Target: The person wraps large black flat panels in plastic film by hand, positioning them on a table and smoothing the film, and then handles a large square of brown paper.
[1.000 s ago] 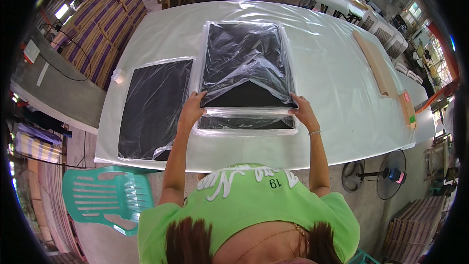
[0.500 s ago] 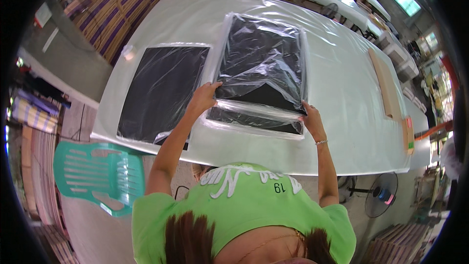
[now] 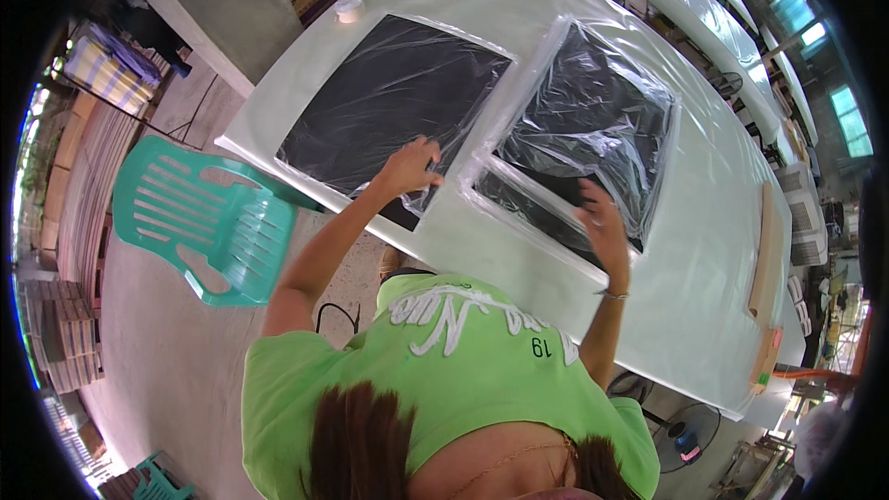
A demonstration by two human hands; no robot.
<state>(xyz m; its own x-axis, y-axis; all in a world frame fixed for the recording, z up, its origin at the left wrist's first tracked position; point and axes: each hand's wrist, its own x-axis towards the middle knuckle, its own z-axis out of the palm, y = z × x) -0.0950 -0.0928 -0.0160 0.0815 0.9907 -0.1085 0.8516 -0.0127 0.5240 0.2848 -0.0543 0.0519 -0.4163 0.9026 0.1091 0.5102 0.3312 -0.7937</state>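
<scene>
Two flat black panels in clear plastic film lie side by side on the white-covered table [image 3: 699,315]. My left hand [image 3: 410,169] is over the lower right part of the left panel [image 3: 389,83], its fingers bent and apart, with nothing held. Over the near end of the right panel [image 3: 593,102] is my right hand [image 3: 604,227], open and slightly blurred; whether it touches the film I cannot tell. Wrinkled film covers most of that panel, and a pale band of plastic crosses its near end, with a dark strip [image 3: 528,206] below it.
A whitish roll [image 3: 349,9] sits at the table's far left edge. Long cardboard [image 3: 764,250] lies along the right side. A green plastic chair [image 3: 199,222] stands at the left, a fan [image 3: 690,435] beneath the right corner. A concrete pillar [image 3: 218,14] rises behind the left edge.
Both hands have let go of the right panel's film. My left hand has moved onto the left panel; the right has shifted inward over its panel. The view has turned toward the left.
</scene>
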